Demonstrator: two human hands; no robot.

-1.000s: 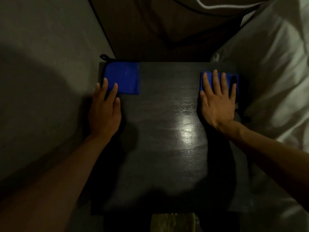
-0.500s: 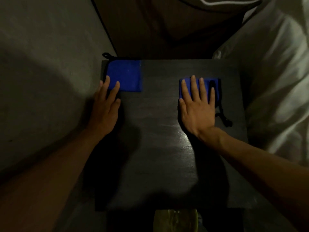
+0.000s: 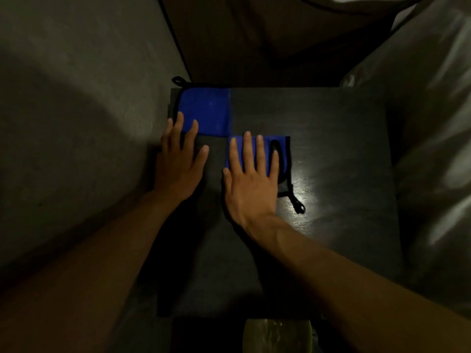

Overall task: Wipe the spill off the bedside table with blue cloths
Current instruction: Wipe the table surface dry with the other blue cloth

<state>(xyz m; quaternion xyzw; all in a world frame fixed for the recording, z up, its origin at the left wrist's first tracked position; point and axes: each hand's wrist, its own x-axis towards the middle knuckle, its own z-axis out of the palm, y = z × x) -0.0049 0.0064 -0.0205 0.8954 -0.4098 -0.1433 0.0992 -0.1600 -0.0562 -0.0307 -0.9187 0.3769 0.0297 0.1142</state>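
Note:
The dark bedside table fills the middle of the view. One blue cloth with black edging lies flat at its far left corner. My left hand rests flat on the table, fingers apart, with the fingertips on that cloth's near edge. A second blue cloth lies near the table's middle, just right of the first. My right hand presses flat on top of it and covers most of it. A wet sheen glints on the wood to the right of this cloth.
The second cloth's black hanging loop trails toward me. Pale bedding lies against the table's right side, and a grey wall runs along the left. A pale greenish object shows below the near edge.
My right hand has slid the second cloth leftward from the far right edge to the table's middle, next to the first cloth. My left hand and the first cloth stayed put.

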